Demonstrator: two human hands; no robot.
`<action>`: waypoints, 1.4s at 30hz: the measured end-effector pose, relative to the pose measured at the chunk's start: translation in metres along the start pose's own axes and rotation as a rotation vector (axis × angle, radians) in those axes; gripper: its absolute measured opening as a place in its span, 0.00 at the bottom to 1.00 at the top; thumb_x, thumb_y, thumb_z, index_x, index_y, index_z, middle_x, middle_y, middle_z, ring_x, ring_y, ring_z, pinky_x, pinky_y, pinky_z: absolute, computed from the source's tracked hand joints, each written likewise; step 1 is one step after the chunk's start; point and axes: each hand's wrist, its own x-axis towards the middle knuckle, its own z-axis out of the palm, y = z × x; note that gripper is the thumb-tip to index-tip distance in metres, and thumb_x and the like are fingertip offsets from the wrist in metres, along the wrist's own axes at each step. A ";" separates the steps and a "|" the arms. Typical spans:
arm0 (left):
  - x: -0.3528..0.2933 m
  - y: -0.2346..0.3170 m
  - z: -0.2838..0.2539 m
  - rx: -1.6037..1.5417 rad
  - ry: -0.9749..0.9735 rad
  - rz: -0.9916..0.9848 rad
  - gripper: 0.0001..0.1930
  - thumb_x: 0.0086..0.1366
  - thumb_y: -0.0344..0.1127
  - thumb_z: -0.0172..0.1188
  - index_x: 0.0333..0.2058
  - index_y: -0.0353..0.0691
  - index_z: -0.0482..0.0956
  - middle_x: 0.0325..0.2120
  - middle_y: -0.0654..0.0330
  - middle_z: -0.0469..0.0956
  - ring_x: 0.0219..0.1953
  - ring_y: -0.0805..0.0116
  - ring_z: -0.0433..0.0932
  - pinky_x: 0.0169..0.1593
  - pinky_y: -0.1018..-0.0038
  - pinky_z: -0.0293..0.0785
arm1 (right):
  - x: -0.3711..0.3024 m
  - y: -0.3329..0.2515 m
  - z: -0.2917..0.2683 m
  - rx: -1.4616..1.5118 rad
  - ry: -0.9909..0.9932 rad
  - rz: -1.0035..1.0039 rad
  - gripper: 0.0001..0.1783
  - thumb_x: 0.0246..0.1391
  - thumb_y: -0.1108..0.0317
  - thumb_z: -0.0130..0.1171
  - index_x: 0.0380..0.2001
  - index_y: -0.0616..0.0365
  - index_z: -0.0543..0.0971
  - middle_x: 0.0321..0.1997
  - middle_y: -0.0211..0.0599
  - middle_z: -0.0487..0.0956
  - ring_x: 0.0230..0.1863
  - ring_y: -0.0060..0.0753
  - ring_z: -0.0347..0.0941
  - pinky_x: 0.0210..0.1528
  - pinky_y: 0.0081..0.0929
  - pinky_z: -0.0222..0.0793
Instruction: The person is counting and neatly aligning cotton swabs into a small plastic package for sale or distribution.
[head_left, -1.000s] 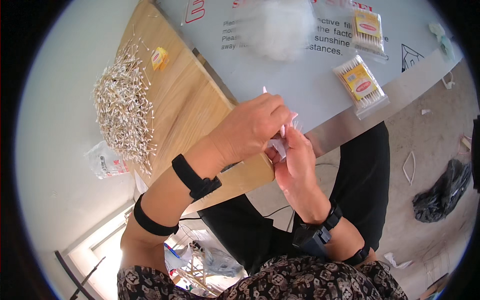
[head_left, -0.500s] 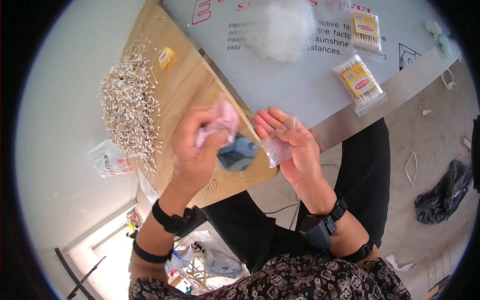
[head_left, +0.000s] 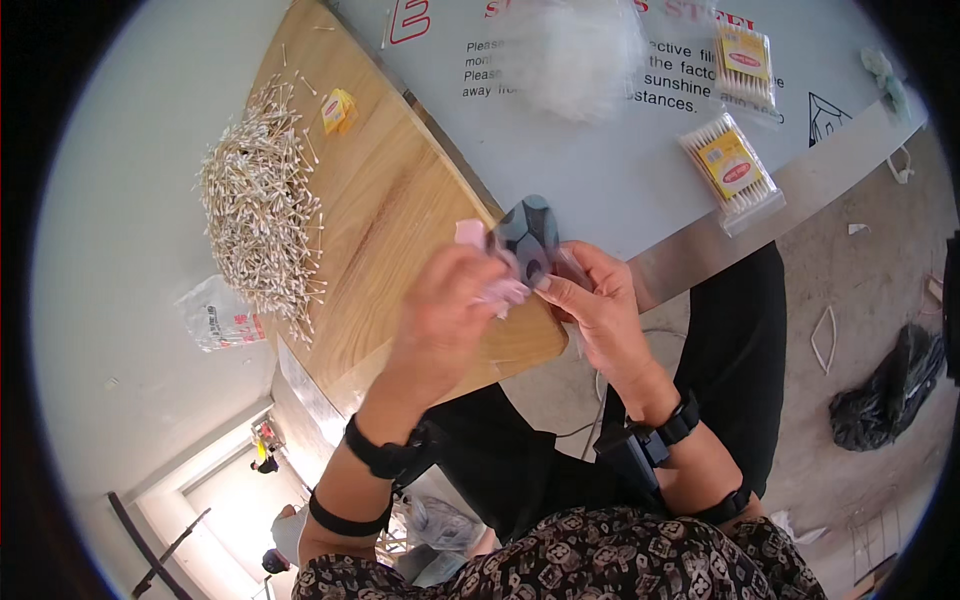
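My left hand (head_left: 445, 305), smeared by motion, is closed around a crumpled pink cloth (head_left: 500, 290). In my right hand (head_left: 605, 310), the thumb and fingers pinch a rounded, flat blue-grey and black patterned thing (head_left: 530, 232), its kind unclear. A clear plastic bag (head_left: 572, 268) shows at the same fingers. Both hands meet over the right edge of a wooden board (head_left: 385, 220). A large heap of cotton swabs (head_left: 260, 205) lies on the board's left side. Near the heap sits a small stack of yellow cards (head_left: 338, 110).
On the film-covered metal table (head_left: 600, 180) lie two bags of cotton swabs (head_left: 735, 170) with yellow labels and a pile of clear bags (head_left: 585, 60). A white plastic bag (head_left: 220, 318) lies beside the heap. A black bag (head_left: 885, 390) rests on the floor.
The blue-grey and black thing was lying on the board and is now up in my right hand. My left hand has moved right with the pink cloth, up against that thing.
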 end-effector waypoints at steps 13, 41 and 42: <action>0.073 -0.005 0.008 0.263 -0.110 0.398 0.11 0.54 0.24 0.58 0.39 0.32 0.77 0.30 0.56 0.73 0.35 0.57 0.75 0.35 0.67 0.72 | -0.002 0.026 0.010 0.140 0.161 -0.150 0.11 0.59 0.71 0.61 0.22 0.57 0.74 0.22 0.16 0.70 0.24 0.07 0.60 0.24 0.11 0.56; 0.041 0.005 -0.006 -0.007 -0.301 0.177 0.06 0.56 0.27 0.59 0.33 0.34 0.74 0.32 0.53 0.72 0.36 0.55 0.74 0.37 0.64 0.73 | 0.001 0.028 0.007 0.156 0.182 -0.091 0.14 0.61 0.72 0.56 0.21 0.55 0.69 0.23 0.15 0.67 0.24 0.07 0.58 0.25 0.12 0.55; 0.035 0.004 -0.004 -0.005 -0.300 0.171 0.06 0.56 0.27 0.59 0.33 0.34 0.74 0.32 0.53 0.72 0.36 0.55 0.74 0.37 0.64 0.73 | 0.001 0.028 0.007 0.154 0.172 -0.108 0.13 0.61 0.73 0.56 0.22 0.56 0.69 0.23 0.16 0.68 0.25 0.07 0.59 0.25 0.12 0.55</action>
